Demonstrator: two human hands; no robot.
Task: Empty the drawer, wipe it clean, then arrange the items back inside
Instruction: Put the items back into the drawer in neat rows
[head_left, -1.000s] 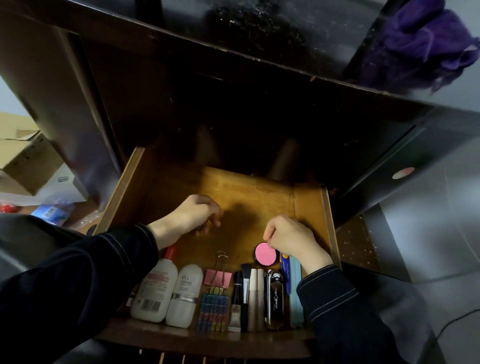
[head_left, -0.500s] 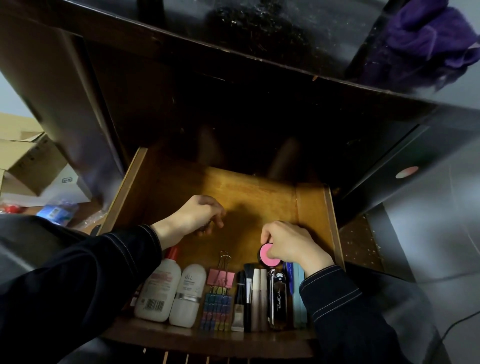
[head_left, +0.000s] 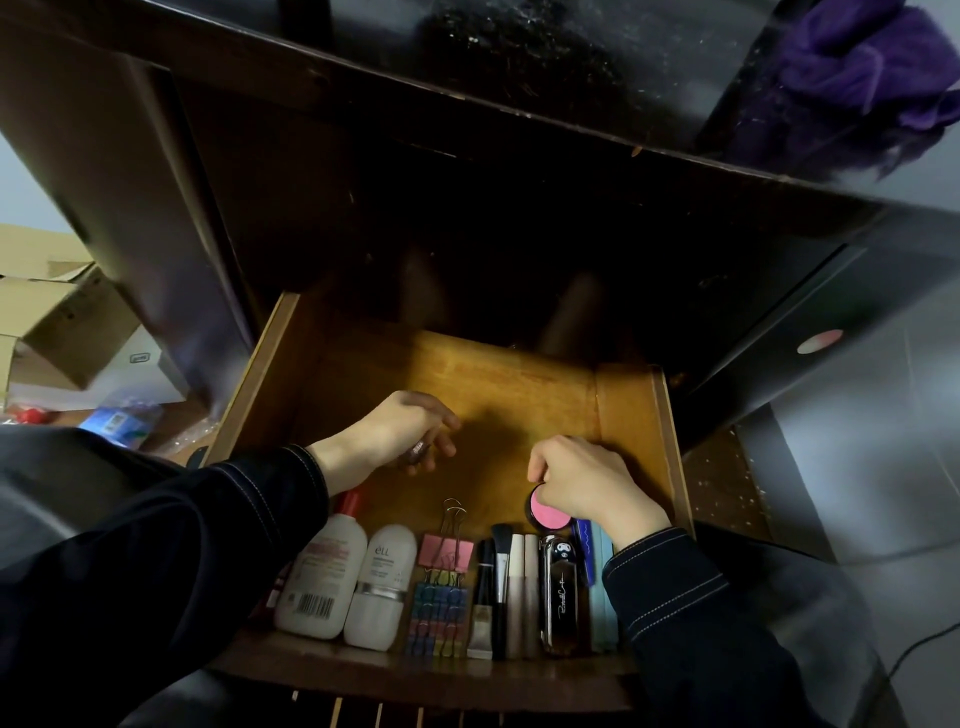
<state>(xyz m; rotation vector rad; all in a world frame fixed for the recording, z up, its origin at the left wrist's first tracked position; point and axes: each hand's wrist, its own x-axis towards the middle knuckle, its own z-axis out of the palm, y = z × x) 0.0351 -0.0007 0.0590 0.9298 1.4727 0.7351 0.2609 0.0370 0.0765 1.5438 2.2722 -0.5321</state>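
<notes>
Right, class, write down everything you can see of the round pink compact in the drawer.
The round pink compact is small, with a flat pink face inside a dark rim, probably plastic. It is tilted, face towards the camera. The right hand grips it, fingers curled over its upper right edge. It is in the drawer, near right, just behind the glossy black case; whether they touch is unclear.

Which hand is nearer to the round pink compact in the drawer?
Right. The right hand pinches the round pink compact, fingers curled over its top edge. The left hand is off to the compact's left, across bare floor of the drawer, not touching it.
</notes>
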